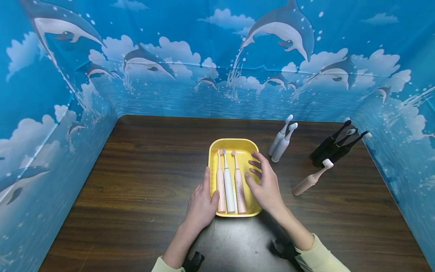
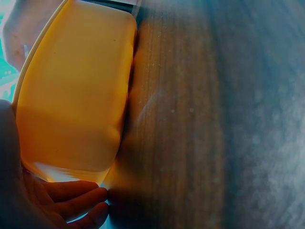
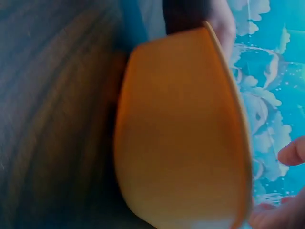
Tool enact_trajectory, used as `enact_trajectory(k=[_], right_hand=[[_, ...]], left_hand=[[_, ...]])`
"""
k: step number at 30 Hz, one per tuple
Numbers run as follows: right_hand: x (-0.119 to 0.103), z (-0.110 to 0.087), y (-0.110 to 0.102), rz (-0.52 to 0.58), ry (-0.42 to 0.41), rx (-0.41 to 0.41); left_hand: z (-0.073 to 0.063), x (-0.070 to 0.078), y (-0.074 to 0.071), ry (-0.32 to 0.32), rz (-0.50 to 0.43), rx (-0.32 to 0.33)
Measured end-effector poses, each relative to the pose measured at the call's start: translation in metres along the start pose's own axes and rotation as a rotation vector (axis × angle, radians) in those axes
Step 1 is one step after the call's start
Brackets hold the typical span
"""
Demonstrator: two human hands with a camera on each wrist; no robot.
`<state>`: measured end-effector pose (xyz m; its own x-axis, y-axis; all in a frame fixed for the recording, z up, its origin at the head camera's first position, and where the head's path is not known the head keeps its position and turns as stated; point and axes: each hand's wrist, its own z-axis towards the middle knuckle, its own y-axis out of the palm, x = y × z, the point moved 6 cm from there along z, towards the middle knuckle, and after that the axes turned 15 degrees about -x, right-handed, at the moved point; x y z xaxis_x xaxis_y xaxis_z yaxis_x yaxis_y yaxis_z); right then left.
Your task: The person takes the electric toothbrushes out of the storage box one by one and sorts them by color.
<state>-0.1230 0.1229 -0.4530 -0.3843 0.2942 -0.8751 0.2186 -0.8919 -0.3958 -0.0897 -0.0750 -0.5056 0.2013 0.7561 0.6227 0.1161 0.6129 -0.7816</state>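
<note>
Plastic, probably light and stiff: the yellow tray [image 1: 244,149] on the bench [image 1: 153,170] seems best held by opposite side rims, since the smooth toothbrushes [image 1: 229,189] inside it may slide. My left fingers [image 1: 206,181] lie extended along its left side; my right fingers [image 1: 261,159], loosely parted at its right rim, grasp nothing.

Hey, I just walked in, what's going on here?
A person has their left hand against the left side of a yellow tray with three toothbrushes lying in it. Their right hand is over the tray's right side, holding nothing. To the right, two white toothbrushes, three black toothbrushes and one pink toothbrush stand on the table.
</note>
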Motion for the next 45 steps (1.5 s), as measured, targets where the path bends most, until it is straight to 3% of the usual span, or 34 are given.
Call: enact_trajectory(k=[4, 16, 35, 45], right_hand=[[0.011, 0.002, 0.010, -0.013, 0.155, -0.049], [0.028, 0.016, 0.022, 0.008, 0.385, -0.179], [0.053, 0.034, 0.043, 0.152, 0.523, -0.247], [0.052, 0.040, 0.048, 0.079, 0.530, -0.297]], left_hand=[[0.000, 0.001, 0.000, 0.014, 0.004, 0.009], [0.001, 0.001, 0.001, 0.008, 0.007, 0.002], [0.004, 0.000, 0.003, -0.013, 0.002, -0.026], [0.001, 0.000, 0.001, -0.036, -0.019, -0.034]])
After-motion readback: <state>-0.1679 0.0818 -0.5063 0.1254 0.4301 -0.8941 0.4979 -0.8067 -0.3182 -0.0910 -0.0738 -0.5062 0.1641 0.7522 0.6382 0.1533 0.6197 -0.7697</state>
